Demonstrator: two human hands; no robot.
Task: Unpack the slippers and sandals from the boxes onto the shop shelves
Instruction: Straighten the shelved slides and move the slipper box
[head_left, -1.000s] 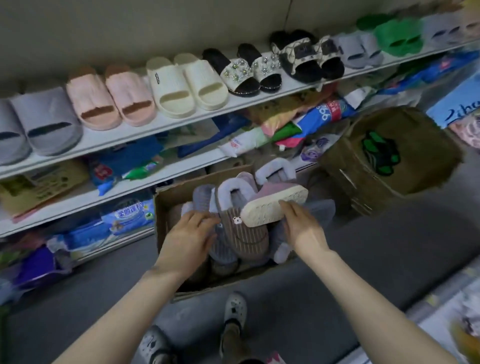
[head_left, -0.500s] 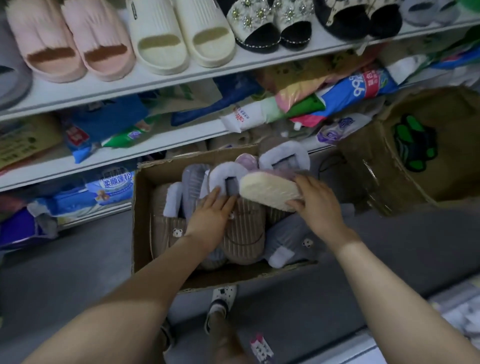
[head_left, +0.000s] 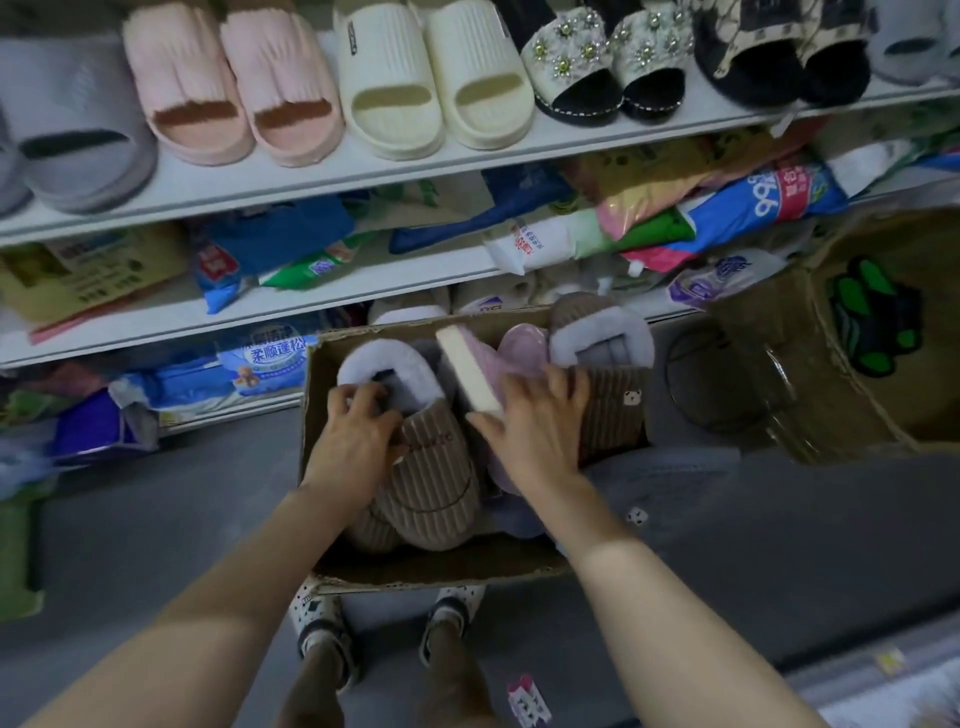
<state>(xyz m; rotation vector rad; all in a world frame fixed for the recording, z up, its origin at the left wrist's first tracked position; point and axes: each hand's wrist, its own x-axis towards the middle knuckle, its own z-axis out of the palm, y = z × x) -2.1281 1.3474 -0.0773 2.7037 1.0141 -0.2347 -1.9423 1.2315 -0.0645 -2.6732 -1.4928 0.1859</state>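
Note:
An open cardboard box (head_left: 317, 410) on the floor holds several furry corduroy slippers. My left hand (head_left: 353, 441) grips a brown corduroy slipper (head_left: 434, 483) at its fluffy collar. My right hand (head_left: 530, 431) lies over a pink slipper (head_left: 519, 348) turned on edge, its cream sole (head_left: 467, 371) facing up, thumb against the sole. A second brown slipper (head_left: 605, 410) with a bear tag stands at the box's right. The top shelf (head_left: 311, 179) carries grey, pink, cream and beaded black sandals in pairs.
A second cardboard box (head_left: 810, 374) with a green-and-black item inside stands to the right. The lower shelves (head_left: 322, 291) are packed with bagged goods. My feet (head_left: 317, 618) in spotted shoes stand just behind the box on the grey floor.
The view has dropped closer to the box. My right hand has lowered the pink slipper and tipped it on edge; my left hand has closed on the brown slipper's collar.

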